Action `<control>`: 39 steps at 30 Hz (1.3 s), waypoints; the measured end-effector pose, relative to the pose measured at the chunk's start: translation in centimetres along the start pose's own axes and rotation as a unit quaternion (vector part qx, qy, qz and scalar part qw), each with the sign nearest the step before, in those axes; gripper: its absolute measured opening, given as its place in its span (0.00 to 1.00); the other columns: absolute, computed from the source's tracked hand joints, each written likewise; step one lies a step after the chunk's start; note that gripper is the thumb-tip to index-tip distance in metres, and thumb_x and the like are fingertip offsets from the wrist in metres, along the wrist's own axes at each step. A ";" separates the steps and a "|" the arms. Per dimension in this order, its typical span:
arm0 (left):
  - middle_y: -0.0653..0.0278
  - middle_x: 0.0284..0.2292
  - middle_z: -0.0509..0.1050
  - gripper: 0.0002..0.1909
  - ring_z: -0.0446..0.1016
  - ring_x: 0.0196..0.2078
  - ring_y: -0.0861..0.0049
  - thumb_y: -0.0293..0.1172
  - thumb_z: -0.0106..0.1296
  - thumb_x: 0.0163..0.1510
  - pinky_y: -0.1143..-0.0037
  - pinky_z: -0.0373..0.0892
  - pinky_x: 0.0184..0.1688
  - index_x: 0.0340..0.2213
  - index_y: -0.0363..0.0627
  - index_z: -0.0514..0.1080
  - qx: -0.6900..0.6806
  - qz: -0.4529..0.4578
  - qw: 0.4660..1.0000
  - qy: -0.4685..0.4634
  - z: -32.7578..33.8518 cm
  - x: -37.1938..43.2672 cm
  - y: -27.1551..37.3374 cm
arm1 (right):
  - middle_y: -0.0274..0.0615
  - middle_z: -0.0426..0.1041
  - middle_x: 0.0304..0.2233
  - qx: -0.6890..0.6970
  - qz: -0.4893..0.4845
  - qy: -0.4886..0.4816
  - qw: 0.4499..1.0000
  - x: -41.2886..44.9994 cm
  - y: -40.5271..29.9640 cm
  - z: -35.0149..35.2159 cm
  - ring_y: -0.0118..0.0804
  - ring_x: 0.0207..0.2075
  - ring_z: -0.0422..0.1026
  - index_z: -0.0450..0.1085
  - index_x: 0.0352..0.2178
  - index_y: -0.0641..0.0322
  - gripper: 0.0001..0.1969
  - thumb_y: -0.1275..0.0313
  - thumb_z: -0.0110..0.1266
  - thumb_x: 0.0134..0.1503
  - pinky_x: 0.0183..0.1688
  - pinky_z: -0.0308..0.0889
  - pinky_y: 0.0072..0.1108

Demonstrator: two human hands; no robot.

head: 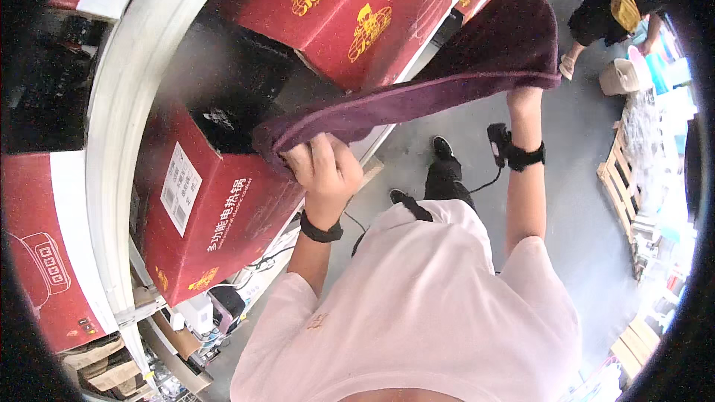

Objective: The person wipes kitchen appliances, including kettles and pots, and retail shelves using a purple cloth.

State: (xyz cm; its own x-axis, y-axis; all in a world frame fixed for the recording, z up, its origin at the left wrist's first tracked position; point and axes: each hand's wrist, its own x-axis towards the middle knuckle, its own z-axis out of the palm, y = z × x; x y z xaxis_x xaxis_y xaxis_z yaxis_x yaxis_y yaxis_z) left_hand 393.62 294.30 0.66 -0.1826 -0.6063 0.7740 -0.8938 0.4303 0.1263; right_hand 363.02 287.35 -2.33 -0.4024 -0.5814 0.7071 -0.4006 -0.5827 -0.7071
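A dark purple cloth (385, 106), towel-like with a stitched hem, is stretched between my two hands in front of the shelf. My left hand (327, 164) grips its near end with curled fingers, close beside a red multifunctional electric cooker box (262, 201). The other end is held up by my right hand (525, 99); its fingers are hidden behind the cloth. On that side the cloth widens into a raised, hanging fold. Both wrists wear black straps, and a small black device sits at the right one.
Another red cooker box (335, 17) stands farther along the shelf. A white curved-looking rack upright (114, 123) is at left, with another red-and-white box (42, 245) beyond it. A person (597, 5) with a yellow bag is across the grey floor (575, 190), near wooden pallets (617, 173).
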 end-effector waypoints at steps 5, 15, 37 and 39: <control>0.45 0.42 0.69 0.16 0.68 0.43 0.49 0.17 0.47 0.47 0.58 0.63 0.48 0.41 0.30 0.69 0.005 0.085 0.985 0.148 0.6 8.0 3.8 | 0.47 0.68 0.46 0.140 -0.086 -0.042 0.986 12.8 8.1 6.2 0.39 0.48 0.66 0.63 0.47 0.69 0.18 0.71 0.46 0.56 0.53 0.58 0.29; 0.49 0.46 0.68 0.20 0.68 0.47 0.55 0.25 0.47 0.51 0.65 0.65 0.49 0.47 0.34 0.66 0.103 -0.073 0.988 -0.094 3.9 15.5 6.4 | 0.48 0.70 0.25 -0.129 -0.339 -0.237 0.901 17.7 2.3 11.3 0.49 0.33 0.68 0.70 0.21 0.62 0.10 0.65 0.50 0.40 0.47 0.59 0.39; 0.51 0.57 0.54 0.30 0.56 0.56 0.65 0.41 0.36 0.61 0.67 0.51 0.58 0.56 0.31 0.48 -0.141 -0.582 0.773 0.208 12.6 -0.5 4.8 | 0.44 0.68 0.42 0.123 -0.080 -0.059 0.987 17.4 9.4 13.0 0.35 0.41 0.65 0.64 0.44 0.72 0.18 0.65 0.41 0.59 0.46 0.61 0.24; 0.51 0.59 0.48 0.30 0.52 0.59 0.65 0.42 0.30 0.62 0.67 0.49 0.60 0.58 0.32 0.43 -0.343 -0.531 0.739 0.233 13.7 -1.5 4.7 | 0.44 0.68 0.42 0.108 -0.007 -0.081 0.991 14.8 11.1 12.6 0.36 0.42 0.65 0.64 0.43 0.69 0.16 0.68 0.43 0.58 0.47 0.61 0.26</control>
State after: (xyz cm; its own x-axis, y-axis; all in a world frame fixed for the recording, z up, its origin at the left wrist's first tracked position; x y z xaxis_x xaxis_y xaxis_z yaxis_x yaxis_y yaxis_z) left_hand 384.12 288.08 -8.36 0.7761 -0.6188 0.1216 0.0161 0.2122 0.9771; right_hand 362.97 265.13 0.27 -0.2543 -0.6451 0.7205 -0.2128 -0.6894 -0.6924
